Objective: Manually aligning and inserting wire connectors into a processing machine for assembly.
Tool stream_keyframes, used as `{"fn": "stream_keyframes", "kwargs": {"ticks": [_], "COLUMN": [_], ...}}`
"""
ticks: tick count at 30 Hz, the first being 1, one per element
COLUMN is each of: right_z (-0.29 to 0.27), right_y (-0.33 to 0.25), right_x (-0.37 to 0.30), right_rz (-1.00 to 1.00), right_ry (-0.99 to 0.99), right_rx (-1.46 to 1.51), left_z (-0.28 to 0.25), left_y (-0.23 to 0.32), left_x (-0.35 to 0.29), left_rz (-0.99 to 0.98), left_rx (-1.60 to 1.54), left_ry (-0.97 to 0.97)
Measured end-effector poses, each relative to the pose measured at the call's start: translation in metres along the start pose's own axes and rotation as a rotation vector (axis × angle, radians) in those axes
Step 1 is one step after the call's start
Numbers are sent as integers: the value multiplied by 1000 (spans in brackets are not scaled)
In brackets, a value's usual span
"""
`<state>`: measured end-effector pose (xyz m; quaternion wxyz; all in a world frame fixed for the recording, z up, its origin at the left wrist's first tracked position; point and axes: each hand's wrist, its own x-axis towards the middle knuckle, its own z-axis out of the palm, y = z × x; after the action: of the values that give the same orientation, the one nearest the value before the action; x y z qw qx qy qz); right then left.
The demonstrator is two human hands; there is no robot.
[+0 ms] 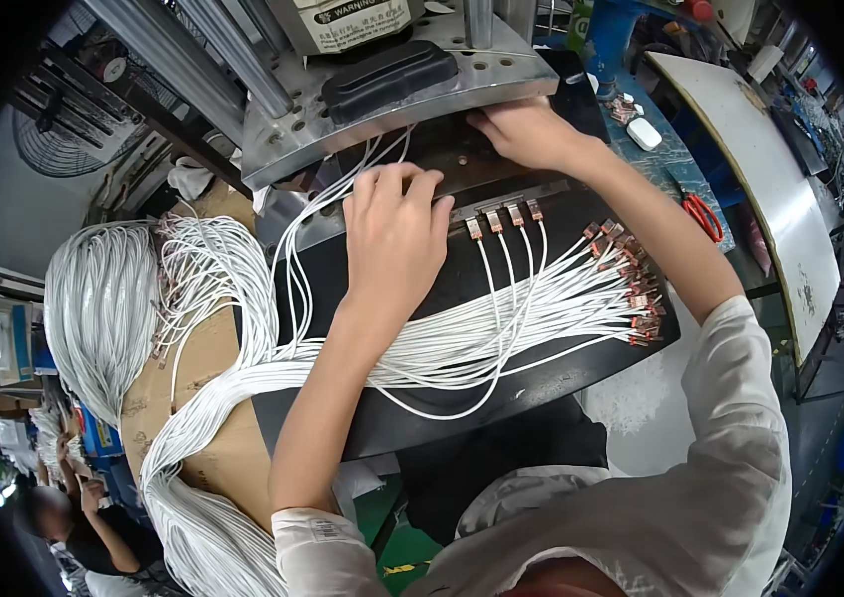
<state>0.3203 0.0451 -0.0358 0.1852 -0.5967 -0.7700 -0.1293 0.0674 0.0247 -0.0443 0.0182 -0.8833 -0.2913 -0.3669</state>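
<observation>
My left hand (397,234) is over the metal strip at the front of the press, fingers curled down. Whatever they grip is hidden beneath them. White cables (292,249) pass beside that hand and run under the press plate (402,104). Just right of it, several small metal-and-orange connectors (494,221) sit in a row along the strip, white cables trailing from them. My right hand (531,134) reaches in under the right end of the plate, its fingers mostly out of sight. A thick bundle of white cables (442,343) with connector ends (641,298) lies across the black work surface (561,368).
More coiled white cables (103,308) rest on cardboard (193,368) at the left. Steel posts (243,60) hold the press. On the blue bench (675,184) are red-handled scissors (702,217) and a white case (644,133). Another person (93,527) is at the lower left.
</observation>
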Motion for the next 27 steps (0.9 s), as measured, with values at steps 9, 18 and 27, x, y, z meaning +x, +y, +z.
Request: {"fn": "stream_keyframes", "kwargs": {"ticks": [9,18,27], "right_z": [67,49,-11], "right_y": [52,35,23], "right_x": [62,64,-51], "right_rz": [16,17,238], "right_ry": [312,291,-10], "right_rx": [467,288,222], "left_z": [53,57,-134], "left_y": [-33,-38,-61], "left_x": [38,48,-34], "left_rz": [17,-21,-411], "left_rx": [265,193,-292], "left_ry": [-40,-16,168]}}
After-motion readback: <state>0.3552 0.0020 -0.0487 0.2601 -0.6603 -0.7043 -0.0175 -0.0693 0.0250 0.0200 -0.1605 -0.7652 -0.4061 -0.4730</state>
